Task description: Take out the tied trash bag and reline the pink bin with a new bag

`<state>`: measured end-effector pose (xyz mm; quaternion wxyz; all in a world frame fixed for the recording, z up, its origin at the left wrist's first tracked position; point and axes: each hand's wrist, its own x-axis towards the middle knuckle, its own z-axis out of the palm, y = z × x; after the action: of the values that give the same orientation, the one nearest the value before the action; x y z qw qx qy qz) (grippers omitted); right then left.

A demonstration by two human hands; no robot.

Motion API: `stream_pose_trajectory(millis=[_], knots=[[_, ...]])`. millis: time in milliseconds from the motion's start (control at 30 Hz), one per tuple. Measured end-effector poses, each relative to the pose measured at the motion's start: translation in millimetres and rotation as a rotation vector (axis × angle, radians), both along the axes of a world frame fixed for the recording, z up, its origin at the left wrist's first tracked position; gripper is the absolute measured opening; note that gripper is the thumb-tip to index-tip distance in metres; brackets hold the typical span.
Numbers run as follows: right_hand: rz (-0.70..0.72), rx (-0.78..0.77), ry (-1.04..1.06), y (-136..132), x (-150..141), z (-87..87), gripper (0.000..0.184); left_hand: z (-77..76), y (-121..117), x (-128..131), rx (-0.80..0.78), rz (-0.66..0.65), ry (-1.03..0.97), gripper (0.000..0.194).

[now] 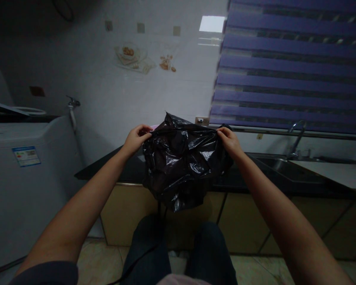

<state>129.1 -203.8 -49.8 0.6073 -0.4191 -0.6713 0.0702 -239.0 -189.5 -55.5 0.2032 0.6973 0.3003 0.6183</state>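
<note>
A crumpled black plastic bag (184, 158) is stretched between my two hands above the dark countertop. My left hand (137, 138) pinches its upper left edge between thumb and fingers. At the upper right edge, my right hand (229, 140) pinches the plastic the same way. The bag's lower part hangs loose past the counter's front edge. Behind the left fingers a bit of something pink (158, 126) shows; the bag hides most of it. Dark bunched material lies behind and beside my right hand, and I cannot tell whether it is part of the bag.
A sink (290, 168) with a curved faucet (297, 138) is set into the counter on the right, with a pale board (335, 174) beside it. To the left stands a white appliance (32, 186), near a wall tap (73, 102). Pale cabinets (243, 221) front the counter.
</note>
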Motion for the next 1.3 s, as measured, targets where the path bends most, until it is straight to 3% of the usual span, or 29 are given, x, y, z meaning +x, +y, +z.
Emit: stream_pose_trajectory(millis=[433,600,767,933,1300], knots=[[-0.018,-0.037,0.02,1,4,0.6,0.025,0.8,-1,1,-0.009,0.078,-0.004,0.015],[-0.023,-0.042,0.003,-4,2,2.4,0.02,2.3,-2,3,-0.007,0.075,-0.026,0.014],[0.061,-0.074,-0.049,-9,-2,1.5,0.028,1.5,-1,4,0.007,0.049,-0.043,0.006],[0.032,-0.083,-0.068,-8,-5,1.0,0.019,1.0,-2,5,0.051,0.008,-0.042,0.005],[0.009,-0.071,-0.122,-8,-5,-0.9,0.042,3.7,-9,5,0.059,0.005,-0.001,0.01]])
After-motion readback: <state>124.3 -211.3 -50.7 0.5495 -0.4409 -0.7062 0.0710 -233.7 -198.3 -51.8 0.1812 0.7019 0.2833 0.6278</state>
